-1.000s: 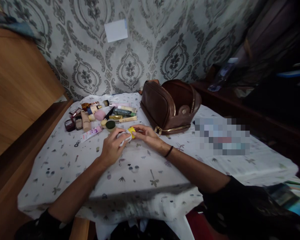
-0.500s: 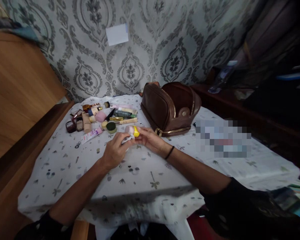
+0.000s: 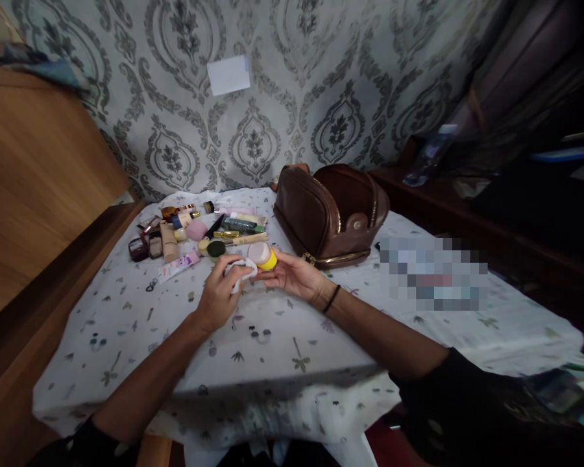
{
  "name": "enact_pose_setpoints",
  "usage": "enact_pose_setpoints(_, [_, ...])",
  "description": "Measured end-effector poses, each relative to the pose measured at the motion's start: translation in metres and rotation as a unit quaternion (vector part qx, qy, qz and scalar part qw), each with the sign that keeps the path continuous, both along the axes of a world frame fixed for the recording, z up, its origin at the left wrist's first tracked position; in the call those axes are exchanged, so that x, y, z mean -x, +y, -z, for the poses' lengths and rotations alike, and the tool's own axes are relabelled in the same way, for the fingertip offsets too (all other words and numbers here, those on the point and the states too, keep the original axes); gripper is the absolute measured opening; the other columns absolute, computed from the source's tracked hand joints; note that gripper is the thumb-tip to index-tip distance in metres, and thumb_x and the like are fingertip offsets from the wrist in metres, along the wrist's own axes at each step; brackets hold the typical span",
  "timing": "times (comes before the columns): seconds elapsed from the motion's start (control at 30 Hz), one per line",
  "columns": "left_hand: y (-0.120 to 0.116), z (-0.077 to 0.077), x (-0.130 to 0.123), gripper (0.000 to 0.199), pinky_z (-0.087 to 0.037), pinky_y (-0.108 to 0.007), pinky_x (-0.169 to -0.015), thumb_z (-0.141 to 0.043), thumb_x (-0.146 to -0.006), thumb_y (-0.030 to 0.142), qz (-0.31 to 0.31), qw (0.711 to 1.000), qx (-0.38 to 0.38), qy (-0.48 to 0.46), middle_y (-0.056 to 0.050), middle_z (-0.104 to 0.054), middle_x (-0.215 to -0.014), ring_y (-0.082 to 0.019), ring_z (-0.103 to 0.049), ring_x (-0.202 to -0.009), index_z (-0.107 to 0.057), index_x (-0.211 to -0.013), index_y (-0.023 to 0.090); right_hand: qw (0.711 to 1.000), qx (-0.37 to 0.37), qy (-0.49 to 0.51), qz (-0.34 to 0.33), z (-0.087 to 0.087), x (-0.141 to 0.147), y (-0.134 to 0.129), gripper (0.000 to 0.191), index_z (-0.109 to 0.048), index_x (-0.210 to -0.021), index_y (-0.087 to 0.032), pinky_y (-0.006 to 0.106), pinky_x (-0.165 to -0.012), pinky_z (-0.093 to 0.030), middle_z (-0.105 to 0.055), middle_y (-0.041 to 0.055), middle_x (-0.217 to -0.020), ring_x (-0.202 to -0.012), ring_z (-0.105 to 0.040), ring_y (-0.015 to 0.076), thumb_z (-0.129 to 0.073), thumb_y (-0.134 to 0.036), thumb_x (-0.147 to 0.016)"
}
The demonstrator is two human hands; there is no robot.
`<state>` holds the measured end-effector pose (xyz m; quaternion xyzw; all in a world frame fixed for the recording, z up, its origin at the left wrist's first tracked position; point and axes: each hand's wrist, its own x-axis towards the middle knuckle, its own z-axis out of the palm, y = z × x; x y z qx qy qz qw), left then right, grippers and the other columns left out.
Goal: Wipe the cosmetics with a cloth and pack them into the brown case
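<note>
My right hand (image 3: 299, 275) holds a small jar (image 3: 261, 255) with a pale pinkish top and a yellow band, tilted above the table. In my left hand (image 3: 221, 292) is a crumpled white tissue (image 3: 241, 274), pinched between thumb and fingers close beside the jar. Just beyond my left hand lie a round dark green container (image 3: 217, 249) and a pink and white tube (image 3: 179, 266). Behind my right hand stands a brown cosmetic bag (image 3: 328, 217), its zipped top gaping.
Several cosmetics, among them a pink sponge (image 3: 196, 229) and a beige tube (image 3: 168, 241), cluster at the table's back left. A blurred-out item (image 3: 433, 272) lies on the patterned tablecloth (image 3: 272, 350) at right. A plastic bottle (image 3: 431, 155) stands beyond the bag.
My left hand with the tissue has drawn slightly left, away from the jar. The jar has shifted slightly right and shows more of its pale top. The view has tipped up a little.
</note>
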<state>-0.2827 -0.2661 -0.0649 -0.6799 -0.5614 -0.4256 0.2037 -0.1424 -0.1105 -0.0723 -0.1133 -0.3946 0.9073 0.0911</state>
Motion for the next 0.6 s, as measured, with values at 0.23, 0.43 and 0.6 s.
enact_pose_setpoints(0.23, [0.003, -0.006, 0.006, 0.008, -0.052, -0.031, -0.08, -0.056, -0.092, 0.02, -0.005, 0.989, 0.038, -0.14, -0.003, -0.066, -0.091, -0.018, -0.063, -0.089, -0.064, -0.094, 0.021, 0.997, -0.067, 0.032, -0.034, -0.003, -0.005, -0.009, 0.03, -0.069, -0.099, -0.012, 0.024, -0.063, -0.06, -0.076, 0.0084, -0.087, -0.079, -0.075, 0.0195, -0.074, -0.038, -0.084])
enact_pose_setpoints(0.43, [0.002, -0.009, 0.003, 0.009, -0.05, -0.031, -0.08, -0.059, -0.092, 0.024, 0.029, 0.981, 0.055, -0.185, -0.003, -0.066, -0.091, -0.018, -0.063, -0.088, -0.066, -0.095, 0.021, 0.99, -0.139, 0.018, 0.001, 0.0, 0.0, -0.015, 0.031, -0.072, -0.093, -0.013, 0.02, -0.059, -0.059, -0.073, 0.0022, -0.083, -0.066, -0.067, 0.0108, -0.085, -0.029, -0.071])
enact_pose_setpoints(0.6, [0.002, -0.007, 0.003, 0.011, -0.05, -0.032, -0.085, -0.058, -0.094, 0.024, 0.025, 0.99, 0.034, -0.137, -0.004, -0.064, -0.097, -0.019, -0.061, -0.095, -0.067, -0.098, 0.022, 0.988, -0.117, 0.025, 0.099, 0.003, 0.004, -0.008, 0.025, -0.071, -0.089, -0.014, 0.02, -0.061, -0.059, -0.074, 0.0041, -0.087, -0.071, -0.07, 0.012, -0.084, -0.027, -0.073])
